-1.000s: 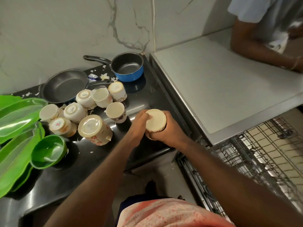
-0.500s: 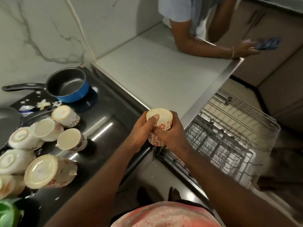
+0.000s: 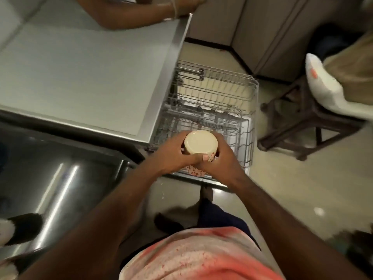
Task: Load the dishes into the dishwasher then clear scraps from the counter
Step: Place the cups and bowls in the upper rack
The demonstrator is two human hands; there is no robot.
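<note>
An upside-down cream cup (image 3: 200, 142) with red flower prints is held over the near end of the pulled-out wire dishwasher rack (image 3: 218, 102). My left hand (image 3: 171, 153) grips its left side and my right hand (image 3: 221, 158) wraps its right side, fingers curled round it. The cup's flat base faces up; its lower part shows below my fingers. The rack looks empty of dishes.
The grey dishwasher top (image 3: 80, 73) lies to the left, with another person's arm (image 3: 141, 13) leaning on its far edge. The black counter (image 3: 50, 178) is at lower left. A dark wooden stool (image 3: 306, 126) stands right of the rack; beige cabinets (image 3: 262, 27) behind.
Both hands have carried the cup from the black counter rightwards to above the dishwasher rack. The view has swung right, so the other cups and pans have left the frame.
</note>
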